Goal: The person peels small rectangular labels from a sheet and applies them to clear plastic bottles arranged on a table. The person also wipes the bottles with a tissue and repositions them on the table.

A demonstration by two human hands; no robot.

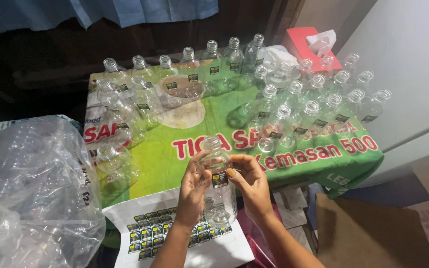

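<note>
Clear plastic bottle (218, 181) held upright over the near edge of the worktop (175, 159), above a white sheet of small dark stickers (184, 233). Left hand (193, 188) wrapped around the bottle's side, steadying it; right hand (250, 184) closed on the other side, thumb pressing a small dark label (219, 179) flat to the smooth wall. Held close, probably to seat the label squarely. Farther back, rows of identical ribbed-neck bottles (299, 106) standing uncapped, labels facing forward, on a glossy green printed cover. Crinkled transparent bag (31, 193) bulging at left. Red tissue box (310, 47) behind the rows.
</note>
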